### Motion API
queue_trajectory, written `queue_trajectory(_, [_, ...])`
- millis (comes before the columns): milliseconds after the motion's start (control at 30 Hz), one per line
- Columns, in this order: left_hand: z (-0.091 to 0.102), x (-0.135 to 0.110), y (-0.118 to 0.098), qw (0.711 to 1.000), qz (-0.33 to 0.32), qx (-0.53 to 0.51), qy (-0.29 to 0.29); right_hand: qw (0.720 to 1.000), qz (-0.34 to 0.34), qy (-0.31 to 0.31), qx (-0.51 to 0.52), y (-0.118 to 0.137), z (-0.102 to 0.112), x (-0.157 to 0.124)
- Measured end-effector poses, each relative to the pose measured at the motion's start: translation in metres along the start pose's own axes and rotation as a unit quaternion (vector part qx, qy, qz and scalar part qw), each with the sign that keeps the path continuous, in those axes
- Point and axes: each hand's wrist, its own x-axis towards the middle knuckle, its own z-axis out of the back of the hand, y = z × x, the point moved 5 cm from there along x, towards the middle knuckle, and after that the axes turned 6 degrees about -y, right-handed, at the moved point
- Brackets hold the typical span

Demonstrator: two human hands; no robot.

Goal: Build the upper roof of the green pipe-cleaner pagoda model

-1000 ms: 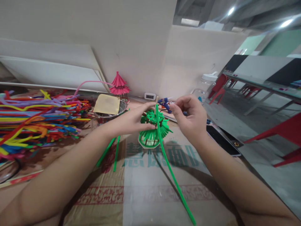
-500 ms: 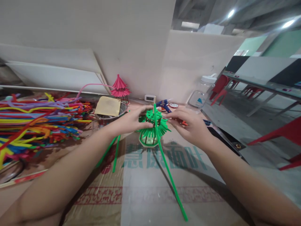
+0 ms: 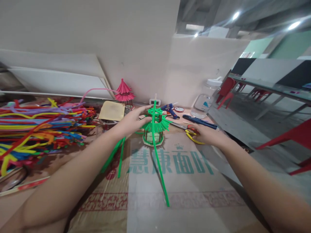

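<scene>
A small green pagoda model made of pipe cleaners stands upright on the covered table, with brown posts and a pale base. My left hand grips its upper left side, thumb and fingers around the top tier. One long green pipe cleaner hangs from the top down the front and reaches toward me over the table. To the right, my right hand is closed on the yellow and orange handles of a pair of scissors, whose blades point left toward the pagoda. Some right fingers are hidden.
Bundled coloured pipe cleaners cover the left side. Behind are a pink pagoda, a bowl with a yellowish card on it, a blue glue gun and a clear bottle. A dark blue tool lies behind the scissors.
My right hand has left the pagoda's side, moved right and down, and taken hold of the scissors. The long green pipe cleaner's lower end has swung left. My left hand stays at the pagoda.
</scene>
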Motion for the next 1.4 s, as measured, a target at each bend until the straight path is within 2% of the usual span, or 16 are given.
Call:
queue_trajectory(167, [-0.002, 0.001, 0.004, 1.0, -0.005, -0.028, 0.006, 0.999, -0.012, -0.011, -0.027, -0.014, -0.024, 0.006])
queue_trajectory(400, [0.001, 0.001, -0.003, 0.997, -0.023, -0.008, 0.07, 0.999, -0.043, 0.001, -0.022, -0.03, -0.022, 0.005])
queue_trajectory(567, [0.001, 0.001, -0.01, 0.998, -0.012, -0.03, 0.063, 0.997, -0.068, -0.002, 0.029, -0.03, -0.027, 0.002])
queue_trajectory(667, [0.002, 0.002, -0.003, 0.995, 0.006, -0.075, 0.062, 0.995, -0.086, -0.021, 0.047, -0.032, -0.018, 0.003])
queue_trajectory(767, [0.01, 0.004, 0.005, 0.992, 0.016, -0.114, 0.045, 0.992, -0.103, -0.04, 0.066, -0.034, 0.003, 0.001])
queue_trajectory(833, [0.019, 0.005, 0.008, 0.993, 0.01, -0.113, 0.028, 0.989, -0.094, -0.045, 0.108, -0.029, 0.019, -0.003])
queue_trajectory(933, [0.033, 0.006, 0.009, 0.996, -0.005, -0.086, -0.003, 0.967, 0.0, -0.035, 0.251, -0.004, 0.042, -0.013])
queue_trajectory(1033, [0.042, 0.005, 0.006, 0.997, -0.025, -0.068, -0.018, 0.959, 0.076, -0.015, 0.273, 0.023, 0.056, -0.025])
queue_trajectory(1200, [0.039, 0.0, -0.006, 0.998, -0.048, -0.024, -0.011, 0.959, 0.148, 0.06, 0.235, 0.056, 0.055, -0.033])
queue_trajectory(1400, [0.029, -0.004, -0.021, 0.998, -0.05, 0.03, 0.009, 0.964, 0.13, 0.121, 0.2, 0.058, 0.044, -0.031])
